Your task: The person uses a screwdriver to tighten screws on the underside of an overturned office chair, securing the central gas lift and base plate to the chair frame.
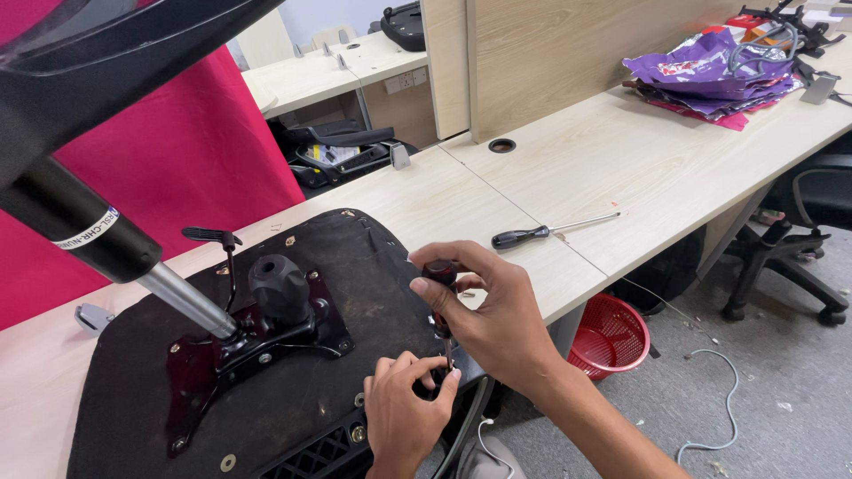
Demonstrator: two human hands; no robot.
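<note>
Black seat underside: flat on the counter.
Right hand: fingers wrapped around screwdriver, upright at seat's edge.
Left hand: fingers pinching its tip.
Red basket: right of seat, contents unclear.

Both arms were bare from the hand to the edge of the view, with no sleeve, glove or cuff on either. The left hand wore no ring and no watch or band at its wrist, and its nails were cut short. The right hand was likewise unadorned, with short plain nails and a bare forearm running back from its wrist.
</note>
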